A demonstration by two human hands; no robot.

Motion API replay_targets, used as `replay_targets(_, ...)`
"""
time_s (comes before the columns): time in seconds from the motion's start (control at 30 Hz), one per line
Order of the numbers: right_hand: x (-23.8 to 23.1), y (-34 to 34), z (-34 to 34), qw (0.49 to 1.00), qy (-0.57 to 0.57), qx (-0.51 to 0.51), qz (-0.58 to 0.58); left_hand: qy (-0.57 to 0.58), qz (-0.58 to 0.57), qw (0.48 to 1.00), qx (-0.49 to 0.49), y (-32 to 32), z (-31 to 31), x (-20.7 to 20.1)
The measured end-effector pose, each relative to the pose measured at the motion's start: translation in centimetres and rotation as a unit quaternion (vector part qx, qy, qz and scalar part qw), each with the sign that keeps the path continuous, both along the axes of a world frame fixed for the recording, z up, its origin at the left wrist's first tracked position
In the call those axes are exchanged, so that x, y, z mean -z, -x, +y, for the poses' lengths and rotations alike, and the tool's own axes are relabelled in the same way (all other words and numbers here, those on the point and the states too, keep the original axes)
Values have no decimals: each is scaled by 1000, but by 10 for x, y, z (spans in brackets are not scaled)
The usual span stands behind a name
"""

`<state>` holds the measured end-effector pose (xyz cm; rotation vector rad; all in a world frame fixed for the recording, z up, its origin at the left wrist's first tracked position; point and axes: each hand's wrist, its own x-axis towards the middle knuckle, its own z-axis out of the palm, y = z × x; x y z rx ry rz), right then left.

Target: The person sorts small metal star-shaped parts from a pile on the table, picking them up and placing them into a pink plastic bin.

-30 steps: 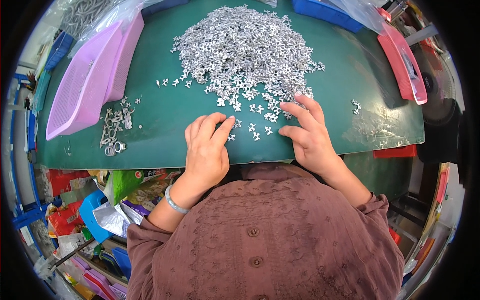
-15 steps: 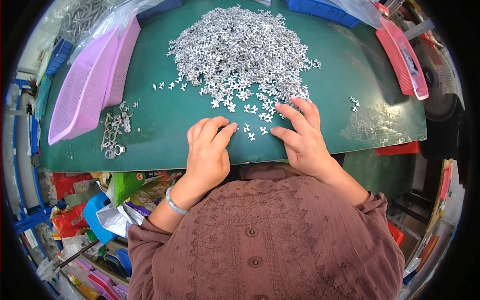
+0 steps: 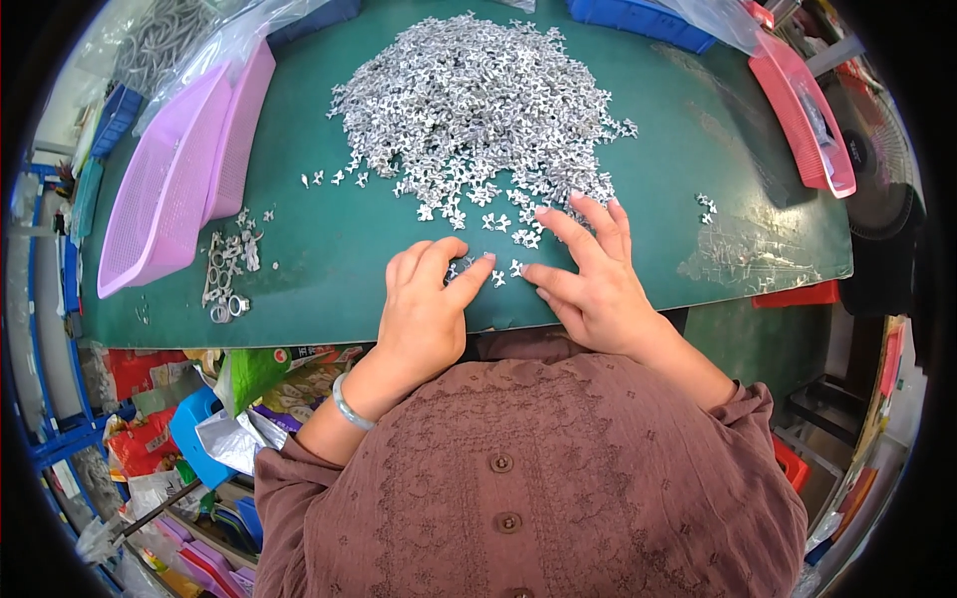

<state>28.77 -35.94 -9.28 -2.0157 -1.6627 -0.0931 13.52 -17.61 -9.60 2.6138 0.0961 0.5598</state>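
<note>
A large heap of small silver metal pieces (image 3: 478,100), bow-like in shape, covers the far middle of the green table (image 3: 329,269). Several stray pieces lie between the heap and me. My left hand (image 3: 424,304) rests at the near side, thumb and forefinger apart over a couple of pieces they partly cover. To its right my right hand (image 3: 603,284) is spread, thumb beside a single loose piece (image 3: 515,267) and longer fingers reaching to the heap's near edge. Another loose piece (image 3: 499,280) lies between the hands. Neither hand visibly grips anything.
Nested lilac plastic baskets (image 3: 164,184) stand at the left, with assorted metal bits (image 3: 231,261) and rings near them. A pink basket (image 3: 802,115) is at the right, blue bins (image 3: 643,22) at the far edge. A few pieces (image 3: 706,207) lie apart at the right.
My left hand has shifted slightly right, its thumb now over loose pieces. The right hand's thumb and forefinger have come a little left, toward a loose piece.
</note>
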Motion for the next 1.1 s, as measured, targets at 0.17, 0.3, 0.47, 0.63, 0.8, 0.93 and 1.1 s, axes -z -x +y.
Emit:
replay_targets(0.17,-3,-3,5,999,3,50,-5,2,-8,1000,30,-4,3,-1)
replay_targets(0.3,-1,-5,3,998,-1,55,-10,15,-38,999,23,-17,2,-5)
replay_targets(0.47,3,-5,6,998,-1,66,-13,12,-35,999,0,-44,-5,-5)
replay_targets(0.63,6,-6,4,998,-7,63,-1,4,-7,1000,15,-53,-5,-4)
replay_targets(0.8,8,-7,3,998,-14,63,7,21,-20,1000,-2,-52,-4,1)
replay_targets(0.93,7,-8,3,998,-17,61,13,43,-32,998,-13,-48,-3,0)
replay_targets(1.1,7,-7,3,998,-21,62,12,49,-11,999,-19,-46,-1,-1)
